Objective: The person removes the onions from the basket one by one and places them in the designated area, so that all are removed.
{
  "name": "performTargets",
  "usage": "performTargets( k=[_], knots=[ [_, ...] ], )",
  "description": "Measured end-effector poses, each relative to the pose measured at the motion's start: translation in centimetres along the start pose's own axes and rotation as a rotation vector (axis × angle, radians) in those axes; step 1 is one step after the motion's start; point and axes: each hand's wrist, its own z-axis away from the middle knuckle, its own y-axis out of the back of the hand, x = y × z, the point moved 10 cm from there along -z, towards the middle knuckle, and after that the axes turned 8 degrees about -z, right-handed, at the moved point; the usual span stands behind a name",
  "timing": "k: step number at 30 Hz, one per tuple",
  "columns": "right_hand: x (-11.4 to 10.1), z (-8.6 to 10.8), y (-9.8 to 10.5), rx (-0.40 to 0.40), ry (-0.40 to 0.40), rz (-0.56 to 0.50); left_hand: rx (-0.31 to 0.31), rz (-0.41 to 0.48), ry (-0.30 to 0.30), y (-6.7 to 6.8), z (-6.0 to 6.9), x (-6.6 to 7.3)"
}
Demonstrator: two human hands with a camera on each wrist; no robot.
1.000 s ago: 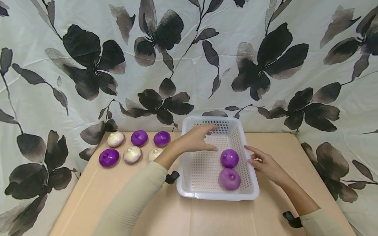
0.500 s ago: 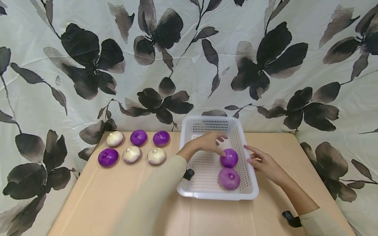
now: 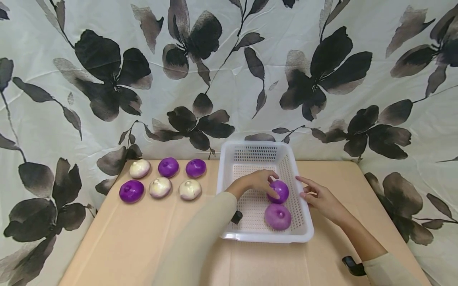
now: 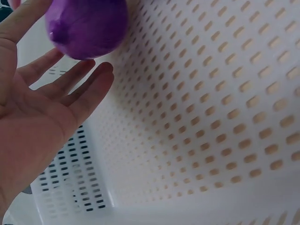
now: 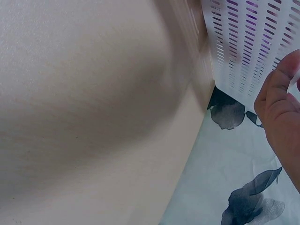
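Observation:
In the head view, a white plastic basket (image 3: 250, 234) with slotted walls holds two purple onions. My left hand (image 3: 255, 182) is inside it, at the farther onion (image 3: 280, 190), with the thumb along the onion's near left side and fingers above. From the left wrist view, the palm (image 4: 42, 110) faces that onion (image 4: 86, 28) and the fingers lie loosely spread beneath it. Just nearer in the basket is the paler purple onion (image 3: 278, 217). My right hand (image 3: 323, 200) holds the basket's right rim between thumb and fingers; the right wrist view shows the hand (image 5: 281, 103) at the slotted wall.
On the table (image 3: 118, 246), left of the basket, sit two rows of onions, some purple (image 3: 131, 191), some whitish (image 3: 160, 187). A floral cloth (image 3: 257, 95) hangs behind the table.
My left hand has moved right and nearer inside the basket, down to the farther purple onion. The whitish onion it hid is uncovered. My right hand stays at the rim.

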Motion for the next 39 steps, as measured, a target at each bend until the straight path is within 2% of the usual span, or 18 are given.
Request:
performTargets(
  k=[7,17,28,35,39],
  knots=[
    [-0.2,0.0,-0.1,-0.005,-0.004,-0.024,0.026,-0.032,0.021,-0.6,-0.2,-0.5],
    [0.0,-0.1,-0.1,-0.01,-0.004,-0.013,0.048,-0.062,0.028,-0.6,-0.2,-0.6],
    [0.2,-0.1,0.2,0.005,-0.044,0.02,0.097,-0.061,0.021,1.7,0.7,-0.2],
    [0.1,-0.1,0.3,0.003,-0.052,0.035,0.132,-0.054,-0.028,3.6,1.6,0.9],
    [0.1,-0.2,0.3,-0.004,-0.042,0.035,0.141,-0.049,-0.056,4.7,2.6,1.5]
  ],
)
